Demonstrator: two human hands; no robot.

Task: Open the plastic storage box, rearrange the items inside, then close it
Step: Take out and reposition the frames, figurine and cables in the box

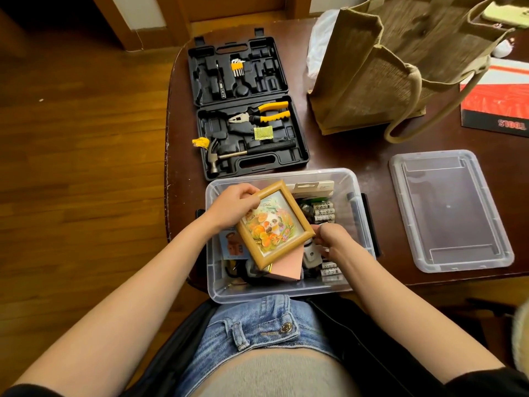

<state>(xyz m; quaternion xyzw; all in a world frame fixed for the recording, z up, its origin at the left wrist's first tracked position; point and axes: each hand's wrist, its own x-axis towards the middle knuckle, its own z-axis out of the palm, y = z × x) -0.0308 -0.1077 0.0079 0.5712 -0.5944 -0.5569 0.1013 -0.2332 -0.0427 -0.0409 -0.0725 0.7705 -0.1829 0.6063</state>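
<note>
Left hand (233, 206) grips the wooden picture frame (274, 223) over the open clear storage box (282, 290) at the table's near edge; right hand (333, 239) pinches the frame's corner. Lid (449, 210) lies at right.

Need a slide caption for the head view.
Both hands, left and right, hold a framed picture over the open box; lid aside.

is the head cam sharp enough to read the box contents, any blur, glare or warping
Head view: the picture frame in the left hand is sharp; soft glare sits on the lid; wide-angle warping bends the table edge; battery labels are too small to read; the bag looks slightly soft.
</note>
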